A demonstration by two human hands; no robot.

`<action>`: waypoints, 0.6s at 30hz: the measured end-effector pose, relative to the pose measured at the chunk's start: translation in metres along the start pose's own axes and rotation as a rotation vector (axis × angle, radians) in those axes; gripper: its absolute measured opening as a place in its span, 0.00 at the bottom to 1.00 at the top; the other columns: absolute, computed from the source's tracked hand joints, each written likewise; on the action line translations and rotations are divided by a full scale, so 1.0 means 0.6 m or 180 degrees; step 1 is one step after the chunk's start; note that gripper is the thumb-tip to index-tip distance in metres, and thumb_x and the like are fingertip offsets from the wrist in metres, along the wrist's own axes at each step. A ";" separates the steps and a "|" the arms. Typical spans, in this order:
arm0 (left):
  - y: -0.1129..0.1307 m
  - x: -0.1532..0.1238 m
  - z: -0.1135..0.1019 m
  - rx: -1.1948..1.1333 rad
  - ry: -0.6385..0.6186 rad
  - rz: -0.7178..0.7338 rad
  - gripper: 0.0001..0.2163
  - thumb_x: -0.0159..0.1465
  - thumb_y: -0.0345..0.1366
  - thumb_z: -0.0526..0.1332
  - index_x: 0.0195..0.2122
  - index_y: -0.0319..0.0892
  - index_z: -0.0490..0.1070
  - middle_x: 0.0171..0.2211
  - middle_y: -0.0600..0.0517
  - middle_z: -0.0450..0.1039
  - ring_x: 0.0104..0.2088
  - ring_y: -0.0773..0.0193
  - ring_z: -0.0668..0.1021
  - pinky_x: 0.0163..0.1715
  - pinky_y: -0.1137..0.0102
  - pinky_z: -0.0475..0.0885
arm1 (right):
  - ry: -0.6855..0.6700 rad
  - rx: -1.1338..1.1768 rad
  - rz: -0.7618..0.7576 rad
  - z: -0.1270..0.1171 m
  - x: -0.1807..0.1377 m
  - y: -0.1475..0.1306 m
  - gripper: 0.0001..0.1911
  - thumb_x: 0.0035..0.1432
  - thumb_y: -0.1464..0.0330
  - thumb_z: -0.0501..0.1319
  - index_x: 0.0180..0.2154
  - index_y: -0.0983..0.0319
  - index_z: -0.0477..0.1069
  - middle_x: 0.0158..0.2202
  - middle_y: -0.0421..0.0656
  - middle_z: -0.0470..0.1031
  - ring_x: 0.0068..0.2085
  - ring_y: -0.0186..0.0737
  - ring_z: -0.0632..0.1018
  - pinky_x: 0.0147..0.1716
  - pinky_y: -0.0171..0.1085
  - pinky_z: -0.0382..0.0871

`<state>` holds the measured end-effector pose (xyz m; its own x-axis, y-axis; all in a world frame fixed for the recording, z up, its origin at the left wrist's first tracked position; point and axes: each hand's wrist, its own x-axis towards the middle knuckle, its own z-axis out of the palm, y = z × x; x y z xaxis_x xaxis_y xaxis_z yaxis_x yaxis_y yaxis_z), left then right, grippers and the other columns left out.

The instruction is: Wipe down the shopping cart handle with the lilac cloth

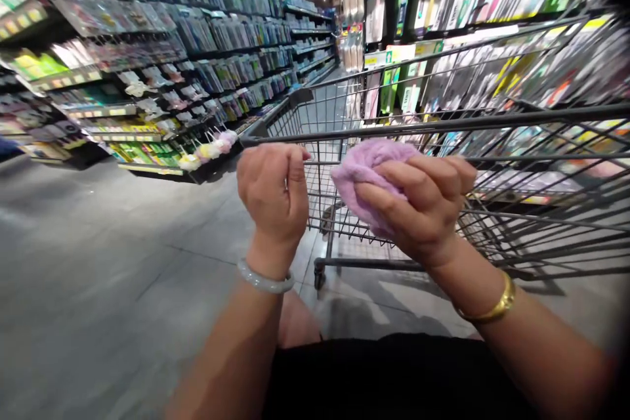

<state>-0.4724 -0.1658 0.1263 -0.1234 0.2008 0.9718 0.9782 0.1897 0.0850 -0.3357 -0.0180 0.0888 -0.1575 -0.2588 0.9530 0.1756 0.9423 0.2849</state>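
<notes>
My right hand (426,207) is closed around a bunched, fluffy lilac cloth (367,177); its folds bulge out past the fingers on the left. To its left, my left hand (273,190) is curled into a fist with the back of the hand toward me, at the near rim of a grey wire shopping cart (384,131). Whether the fist holds anything is hidden. A pale bangle (266,281) circles the left wrist and a gold bangle (499,305) the right. The cart stands just beyond both hands.
Shelves of packaged goods (221,33) line the left side, with fluffy pastel items (211,149) at a low corner. Behind the cart, more racks (443,0) hold hanging packs. A cart wheel (319,273) rests on the grey floor (123,262).
</notes>
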 end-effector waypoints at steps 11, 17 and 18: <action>-0.090 -0.103 0.042 0.0271 -0.0527 -0.0390 0.10 0.72 0.35 0.51 0.39 0.43 0.71 0.38 0.47 0.75 0.43 0.59 0.75 0.47 0.61 0.70 | -0.0351 0.0141 -0.0260 0.059 -0.024 -0.040 0.12 0.57 0.63 0.67 0.45 0.50 0.74 0.47 0.35 0.78 0.52 0.40 0.72 0.53 0.44 0.58; -0.096 -0.087 0.044 0.0457 0.0064 -0.0533 0.12 0.70 0.38 0.55 0.51 0.39 0.67 0.49 0.40 0.71 0.54 0.54 0.71 0.57 0.56 0.66 | -0.0338 -0.0094 -0.0196 0.076 -0.025 -0.040 0.11 0.57 0.63 0.67 0.43 0.52 0.74 0.46 0.37 0.79 0.51 0.42 0.71 0.52 0.45 0.58; -0.094 -0.079 0.043 0.0508 0.0119 -0.0487 0.14 0.70 0.39 0.55 0.54 0.39 0.66 0.51 0.39 0.70 0.57 0.54 0.69 0.59 0.55 0.64 | -0.0472 -0.0013 -0.0342 0.082 -0.035 -0.045 0.10 0.57 0.63 0.67 0.43 0.52 0.74 0.46 0.36 0.79 0.51 0.41 0.71 0.53 0.45 0.58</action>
<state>-0.5259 -0.1611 0.0698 -0.2591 0.1228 0.9580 0.9092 0.3656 0.1990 -0.3848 -0.0279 0.0560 -0.3169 -0.3236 0.8915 0.1539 0.9100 0.3850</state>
